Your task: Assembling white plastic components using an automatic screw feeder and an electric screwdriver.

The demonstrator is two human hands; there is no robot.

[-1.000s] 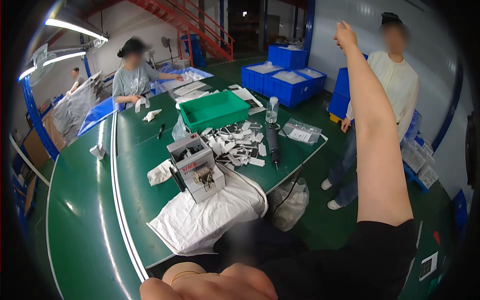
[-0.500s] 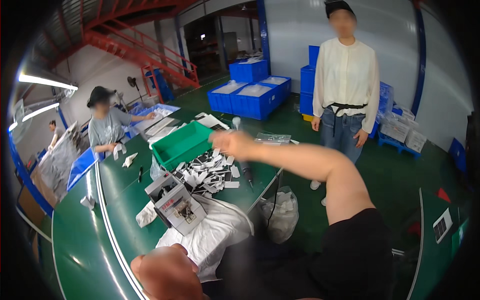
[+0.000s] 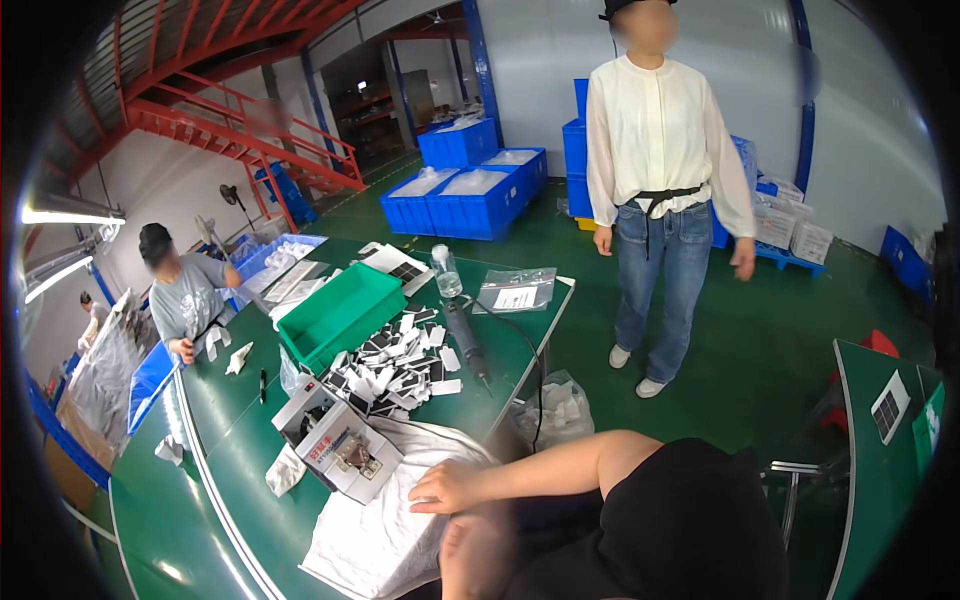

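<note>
The right hand, slack and seemingly empty, lay over white cloth, machine just beyond, light touch looking wisest; blur hid whether the left hand gripped.

A green table carries a machine; a pale strip runs along the top to the machine's left. A white cloth spreads on the near and right sides of the machine, with a rag just to its left. A heap of parts lies right beyond the machine, and a green bin sits farther behind it. To the machine's far right are a screwdriver, a bottle and a pouch; to its far left, a pen
</note>
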